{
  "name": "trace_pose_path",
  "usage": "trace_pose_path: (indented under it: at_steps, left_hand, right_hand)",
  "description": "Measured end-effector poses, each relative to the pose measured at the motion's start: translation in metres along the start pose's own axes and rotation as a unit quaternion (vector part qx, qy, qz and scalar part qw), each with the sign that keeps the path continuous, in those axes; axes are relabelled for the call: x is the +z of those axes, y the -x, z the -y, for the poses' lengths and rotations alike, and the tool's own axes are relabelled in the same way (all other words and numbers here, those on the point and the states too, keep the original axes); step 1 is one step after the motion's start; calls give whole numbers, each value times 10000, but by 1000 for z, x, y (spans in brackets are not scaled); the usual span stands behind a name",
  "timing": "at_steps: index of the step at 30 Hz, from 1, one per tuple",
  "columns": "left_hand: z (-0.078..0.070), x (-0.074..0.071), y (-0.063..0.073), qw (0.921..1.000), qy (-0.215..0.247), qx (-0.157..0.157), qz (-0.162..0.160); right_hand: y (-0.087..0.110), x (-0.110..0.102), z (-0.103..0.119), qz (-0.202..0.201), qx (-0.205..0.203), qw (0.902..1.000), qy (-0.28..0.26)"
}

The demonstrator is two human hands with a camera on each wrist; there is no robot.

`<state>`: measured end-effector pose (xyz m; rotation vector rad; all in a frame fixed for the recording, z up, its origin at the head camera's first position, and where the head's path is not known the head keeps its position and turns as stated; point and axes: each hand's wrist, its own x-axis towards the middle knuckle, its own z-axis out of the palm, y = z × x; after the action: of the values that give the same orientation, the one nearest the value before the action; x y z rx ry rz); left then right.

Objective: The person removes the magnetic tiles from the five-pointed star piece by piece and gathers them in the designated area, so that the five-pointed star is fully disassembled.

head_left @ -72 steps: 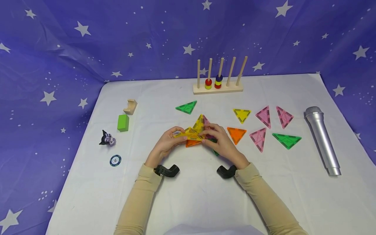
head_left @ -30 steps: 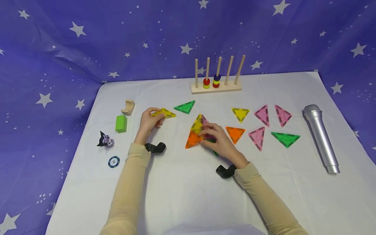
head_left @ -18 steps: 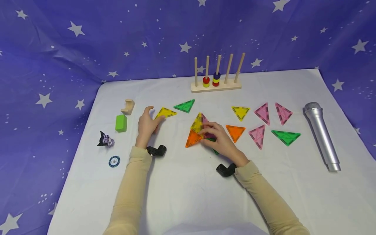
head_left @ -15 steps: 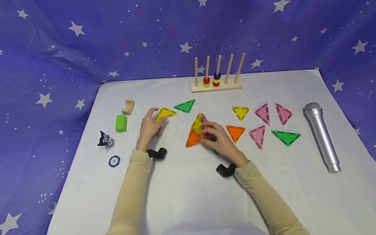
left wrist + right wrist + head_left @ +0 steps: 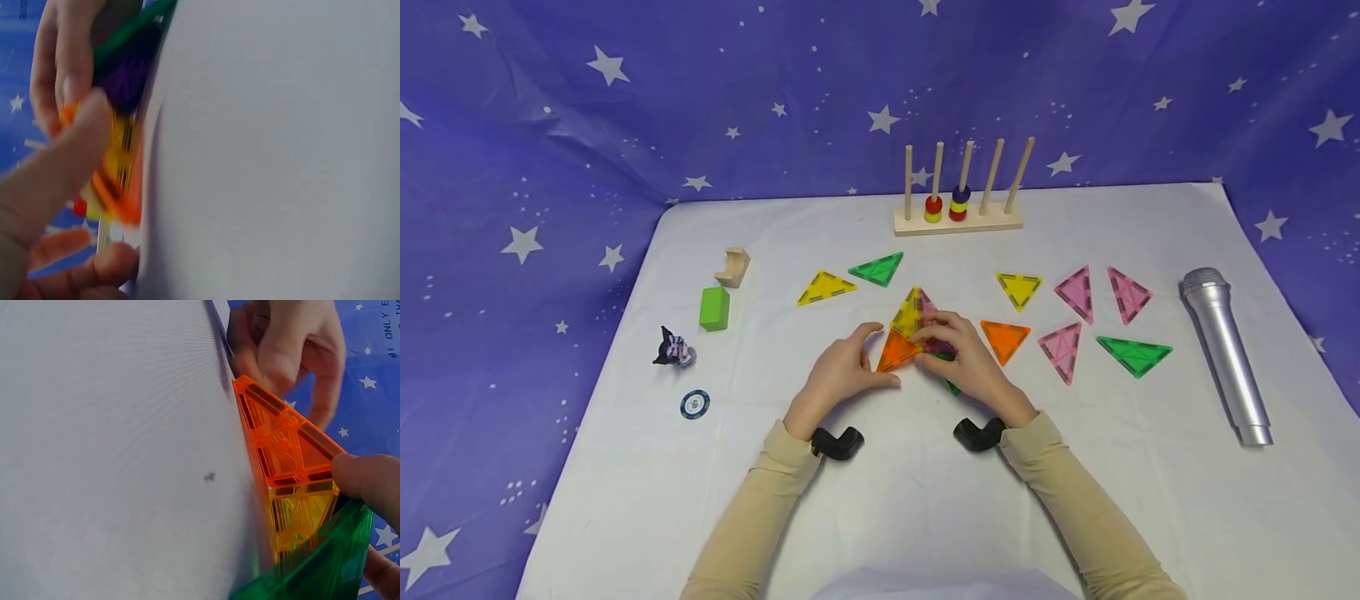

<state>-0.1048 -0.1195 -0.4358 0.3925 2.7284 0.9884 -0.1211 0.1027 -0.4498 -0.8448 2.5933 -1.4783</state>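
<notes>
A small upright structure of see-through magnetic tiles stands mid-table: an orange triangle (image 5: 898,352), a yellow triangle (image 5: 907,312), a pink triangle (image 5: 928,302) and a green triangle (image 5: 325,562) joined at their edges. My right hand (image 5: 964,357) holds it at the top, thumb on the tip where the orange and yellow tiles meet. Part of the pink and green tiles is hidden by that hand. On the structure's left, my left hand (image 5: 841,367) has thumb and forefinger spread apart beside the orange tile, holding nothing. A loose yellow triangle (image 5: 826,287) lies flat beyond it.
Loose triangles lie around: green (image 5: 878,269), yellow (image 5: 1019,290), orange (image 5: 1004,340), several pink (image 5: 1062,352) and another green (image 5: 1133,356). A peg stacker (image 5: 958,221) stands behind. A toy microphone (image 5: 1228,358) lies right; a green block (image 5: 714,309), wooden piece (image 5: 733,267), figurine (image 5: 674,348) and chip (image 5: 695,404) lie left.
My left hand carried a yellow triangle away from the structure, laid it down at the back left, let go, and came back beside the orange tile. My right hand stayed on the structure.
</notes>
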Motion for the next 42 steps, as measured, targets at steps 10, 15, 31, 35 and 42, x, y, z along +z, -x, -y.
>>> trace_pose_path:
  at_steps: [10, 15, 31, 35, 42]
  left_hand:
    - [0, 10, -6, 9962, 606, 208, -596]
    - [5, 12, -3, 9793, 1959, -42, -508]
    - [-2, 21, -4, 8825, 4583, -1055, -109]
    - [-1, 19, -4, 8783, 4652, -1103, -67]
    - [1, 18, -4, 8719, 4761, -1145, 17]
  right_hand:
    - [1, 0, 1, -29, -36, 10000, -20]
    - [1, -1, 1, -17, -10, 10000, 5]
    - [0, 0, -1, -14, -23, 10000, 27]
    - [0, 0, -1, 10, -27, 10000, 47]
    - [0, 0, 2, -9, 39, 10000, 86]
